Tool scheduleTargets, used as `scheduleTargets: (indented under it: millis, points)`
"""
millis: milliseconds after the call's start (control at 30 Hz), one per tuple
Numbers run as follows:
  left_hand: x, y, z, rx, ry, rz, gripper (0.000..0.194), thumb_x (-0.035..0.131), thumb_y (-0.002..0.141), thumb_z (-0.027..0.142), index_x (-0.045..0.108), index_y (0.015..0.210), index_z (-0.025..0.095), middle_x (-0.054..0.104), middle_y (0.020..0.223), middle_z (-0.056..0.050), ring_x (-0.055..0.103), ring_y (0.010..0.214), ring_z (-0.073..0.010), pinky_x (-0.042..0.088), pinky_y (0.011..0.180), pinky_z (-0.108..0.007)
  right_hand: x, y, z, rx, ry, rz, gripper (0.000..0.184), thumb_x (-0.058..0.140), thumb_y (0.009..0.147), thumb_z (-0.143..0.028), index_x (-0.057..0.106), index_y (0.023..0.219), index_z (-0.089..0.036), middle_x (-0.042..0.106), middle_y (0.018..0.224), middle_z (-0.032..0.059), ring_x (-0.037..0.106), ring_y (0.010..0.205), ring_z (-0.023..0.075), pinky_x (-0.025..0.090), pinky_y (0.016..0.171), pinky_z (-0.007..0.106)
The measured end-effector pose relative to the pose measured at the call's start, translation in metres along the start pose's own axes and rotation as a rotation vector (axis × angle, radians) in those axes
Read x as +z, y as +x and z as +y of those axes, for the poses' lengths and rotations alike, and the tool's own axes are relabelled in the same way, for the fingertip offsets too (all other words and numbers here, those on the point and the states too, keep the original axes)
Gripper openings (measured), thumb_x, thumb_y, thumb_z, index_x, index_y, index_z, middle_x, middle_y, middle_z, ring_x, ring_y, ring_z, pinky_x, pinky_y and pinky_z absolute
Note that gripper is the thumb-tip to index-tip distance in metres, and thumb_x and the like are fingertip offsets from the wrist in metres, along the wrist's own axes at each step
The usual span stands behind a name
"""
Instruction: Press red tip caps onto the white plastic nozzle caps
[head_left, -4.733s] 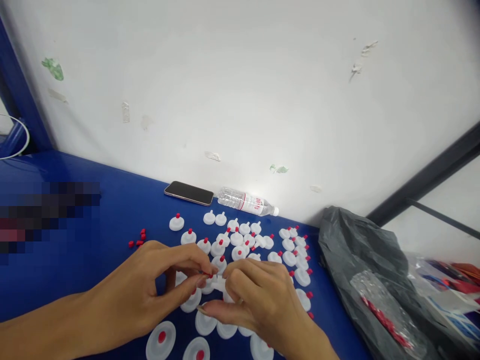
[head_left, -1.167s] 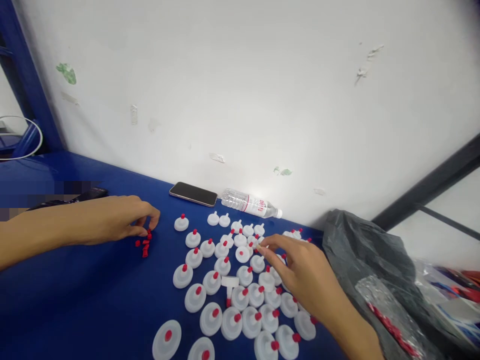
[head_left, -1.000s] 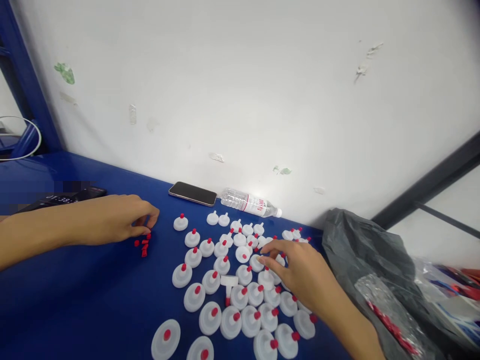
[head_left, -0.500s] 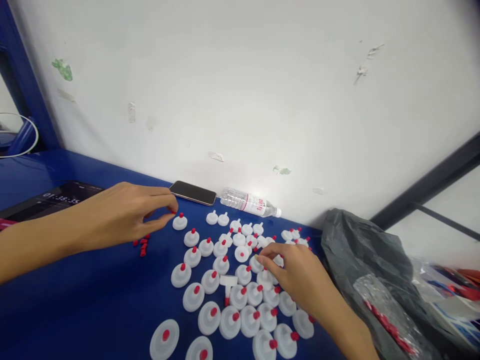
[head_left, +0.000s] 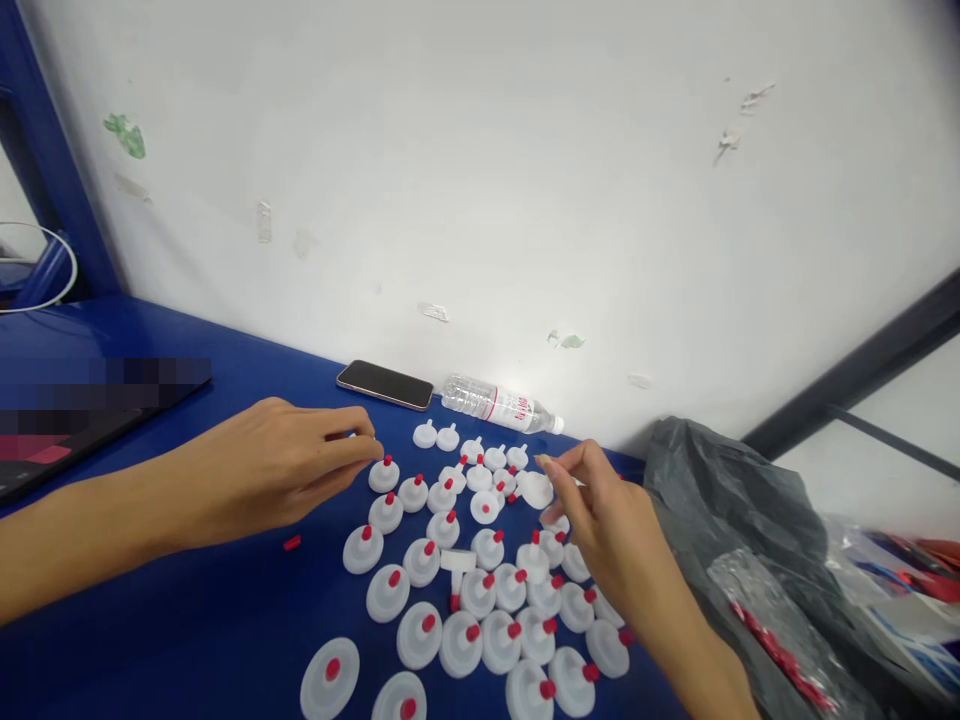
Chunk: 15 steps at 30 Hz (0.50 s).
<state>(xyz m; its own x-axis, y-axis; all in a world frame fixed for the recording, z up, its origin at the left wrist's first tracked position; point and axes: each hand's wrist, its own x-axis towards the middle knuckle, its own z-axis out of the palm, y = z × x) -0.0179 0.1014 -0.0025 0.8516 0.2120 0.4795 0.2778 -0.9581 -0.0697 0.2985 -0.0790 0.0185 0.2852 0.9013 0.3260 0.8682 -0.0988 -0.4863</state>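
Observation:
White plastic discs with stems, most tipped with red caps, are spread across the blue table. My left hand (head_left: 300, 465) is closed in a pinch beside a red-capped disc (head_left: 384, 476); what its fingers hold, if anything, is hidden. Part of another white disc shows behind its knuckles. At the right of the group, my right hand (head_left: 596, 515) pinches thumb and fingers together over a larger-looking white disc (head_left: 535, 490), which appears held at its edge, its stem toward the left. A loose red cap (head_left: 292, 543) lies below my left wrist.
A phone (head_left: 385, 385) and a clear plastic bottle (head_left: 495, 404) lie along the white wall (head_left: 480, 180). A dark device (head_left: 97, 430), partly blurred, is at left. On the right are a grey plastic bag (head_left: 697, 480) and a clear packet of red pieces (head_left: 780, 640).
My left hand has moved right and slightly down, over the leftmost far disc. My right hand has risen; the disc that was under its fingertips has left its spot.

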Motion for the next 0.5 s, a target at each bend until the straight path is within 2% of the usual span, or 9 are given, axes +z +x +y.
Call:
scheduleTargets:
  millis: [67, 167, 267, 367, 433, 500]
  points:
    - [-0.001, 0.001, 0.001, -0.001, -0.022, -0.067, 0.030, 0.043, 0.111, 0.023, 0.074, 0.109, 0.024, 0.077, 0.105, -0.003, 0.069, 0.070, -0.0149, 0.039, 0.059, -0.030, 0.001, 0.000, -0.001, 0.029, 0.075, -0.018, 0.036, 0.043, 0.111, -0.061, 0.048, 0.095, -0.029, 0.073, 0.072, -0.0024, 0.068, 0.050, 0.0193, 0.045, 0.052, 0.029]
    - [-0.013, 0.002, -0.001, -0.095, -0.115, -0.161, 0.026, 0.049, 0.108, 0.022, 0.075, 0.104, 0.026, 0.076, 0.100, 0.000, 0.069, 0.077, -0.0158, 0.042, 0.066, -0.029, 0.003, -0.001, -0.001, 0.021, 0.137, -0.023, 0.036, 0.042, 0.111, -0.061, 0.047, 0.095, -0.029, 0.074, 0.081, -0.0004, 0.071, 0.057, 0.0193, 0.049, 0.055, 0.029]
    - [-0.035, 0.003, -0.006, -0.298, -0.237, -0.368, 0.023, 0.058, 0.102, 0.018, 0.078, 0.096, 0.028, 0.076, 0.089, 0.005, 0.068, 0.081, -0.0154, 0.042, 0.071, -0.025, 0.005, -0.001, -0.001, -0.047, 0.086, 0.024, 0.033, 0.045, 0.112, -0.057, 0.050, 0.095, -0.029, 0.070, 0.074, -0.0027, 0.064, 0.056, 0.0184, 0.046, 0.056, 0.029]
    - [-0.055, -0.002, -0.014, -0.520, -0.271, -0.540, 0.015, 0.069, 0.096, 0.022, 0.081, 0.088, 0.028, 0.076, 0.082, 0.006, 0.066, 0.073, -0.0140, 0.039, 0.062, -0.021, 0.006, -0.001, -0.002, -0.079, 0.064, 0.044, 0.031, 0.046, 0.113, -0.054, 0.055, 0.097, -0.028, 0.072, 0.079, -0.0013, 0.068, 0.066, 0.0192, 0.048, 0.061, 0.029]
    - [-0.060, -0.010, -0.020, -0.616, -0.275, -0.621, 0.011, 0.075, 0.088, 0.020, 0.083, 0.089, 0.028, 0.076, 0.078, 0.005, 0.067, 0.067, -0.0145, 0.040, 0.058, -0.021, 0.006, -0.001, -0.004, -0.102, 0.054, 0.040, 0.030, 0.047, 0.113, -0.053, 0.060, 0.102, -0.028, 0.076, 0.091, 0.0007, 0.072, 0.076, 0.0199, 0.049, 0.065, 0.029]
    - [-0.057, -0.023, -0.025, -0.728, -0.304, -0.670, 0.019, 0.075, 0.083, 0.016, 0.083, 0.096, 0.028, 0.077, 0.080, 0.006, 0.067, 0.058, -0.0140, 0.043, 0.053, -0.021, 0.006, 0.000, -0.006, -0.121, 0.031, 0.031, 0.031, 0.048, 0.113, -0.053, 0.065, 0.104, -0.028, 0.077, 0.094, 0.0006, 0.071, 0.075, 0.0193, 0.048, 0.065, 0.029]
